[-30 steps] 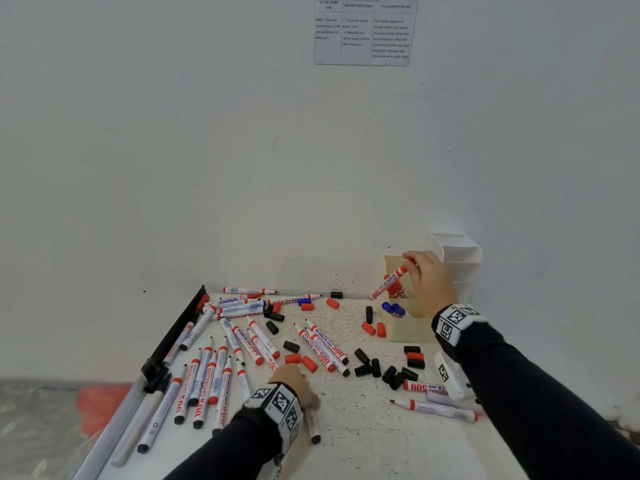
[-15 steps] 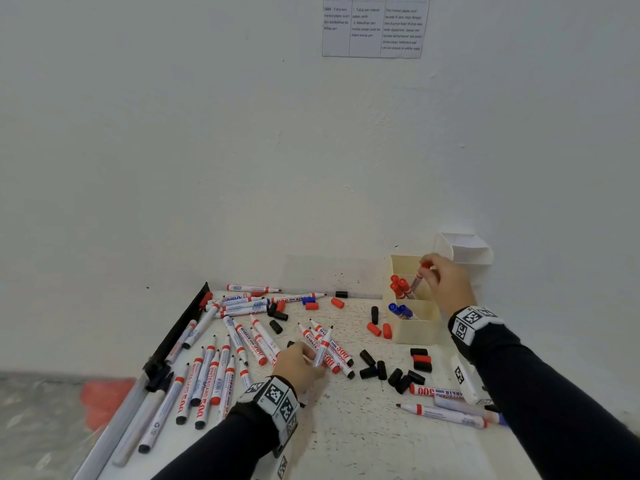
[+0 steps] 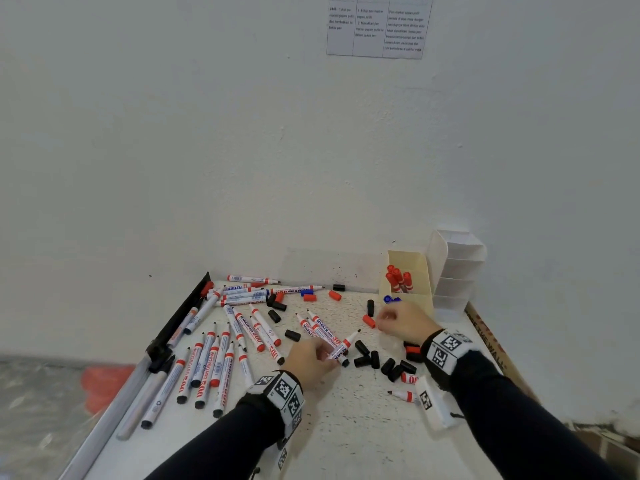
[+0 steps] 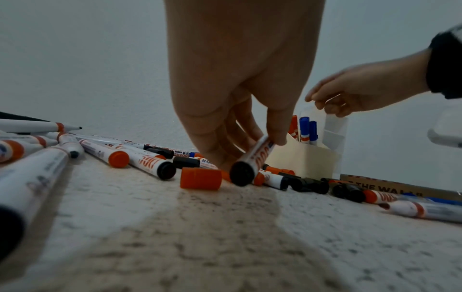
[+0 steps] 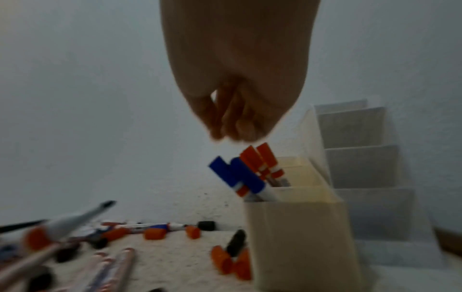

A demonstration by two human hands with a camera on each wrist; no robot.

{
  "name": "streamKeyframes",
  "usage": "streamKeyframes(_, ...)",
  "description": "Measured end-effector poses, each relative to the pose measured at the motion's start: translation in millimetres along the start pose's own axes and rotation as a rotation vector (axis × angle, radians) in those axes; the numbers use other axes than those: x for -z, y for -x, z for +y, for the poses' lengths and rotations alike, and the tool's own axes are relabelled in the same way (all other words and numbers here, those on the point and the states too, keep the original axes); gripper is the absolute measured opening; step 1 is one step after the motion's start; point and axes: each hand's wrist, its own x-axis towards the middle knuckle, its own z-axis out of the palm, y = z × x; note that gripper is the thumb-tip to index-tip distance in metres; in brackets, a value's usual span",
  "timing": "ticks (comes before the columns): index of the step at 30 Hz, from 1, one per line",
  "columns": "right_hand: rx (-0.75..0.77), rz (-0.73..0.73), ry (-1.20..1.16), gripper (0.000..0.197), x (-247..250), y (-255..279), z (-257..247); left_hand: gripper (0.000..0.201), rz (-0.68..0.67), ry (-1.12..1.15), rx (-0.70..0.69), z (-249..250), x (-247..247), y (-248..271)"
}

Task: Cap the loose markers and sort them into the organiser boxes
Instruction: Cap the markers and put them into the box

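My left hand (image 3: pixel 327 353) pinches an uncapped white marker (image 3: pixel 343 347) just above the table, tip pointing up and right; the left wrist view shows the fingers (image 4: pixel 275 136) curled round its barrel (image 4: pixel 252 160). My right hand (image 3: pixel 382 318) hovers low in front of the cream organiser box (image 3: pixel 420 268), fingers loosely curled and holding nothing, close to a loose red cap (image 3: pixel 369 321). Red-capped markers (image 3: pixel 398 280) and blue-capped markers (image 5: pixel 240 175) stand in the box. In the right wrist view the fingertips (image 5: pixel 232 134) hang above them.
Several uncapped markers (image 3: pixel 214 362) lie on the table's left half. Black caps (image 3: pixel 367 355) and red caps (image 3: pixel 309 297) are scattered in the middle. A white organiser (image 3: pixel 457 271) stands against the wall beside the cream box. A black rail (image 3: pixel 180 320) lines the left edge, cardboard (image 3: pixel 491 344) the right.
My right hand left the red-capped marker in the cream box and dropped to the table near a red cap. My left hand lifted an uncapped marker off the table.
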Motion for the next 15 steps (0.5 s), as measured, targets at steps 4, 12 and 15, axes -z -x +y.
streamKeyframes(4,-0.238,-0.181,0.263,0.037,-31.6,16.8,11.3,0.025,0.013,-0.032,-0.053,2.3,-9.0,5.1)
streamKeyframes(12,-0.271,0.002,0.401,0.029,-50.1,35.9,24.3,0.021,0.084,-0.107,-0.152,-5.5,-18.2,9.7)
streamKeyframes(15,-0.197,0.168,0.214,0.01,-47.2,41.5,22.6,0.024,0.092,-0.143,-0.177,-5.9,-19.1,10.0)
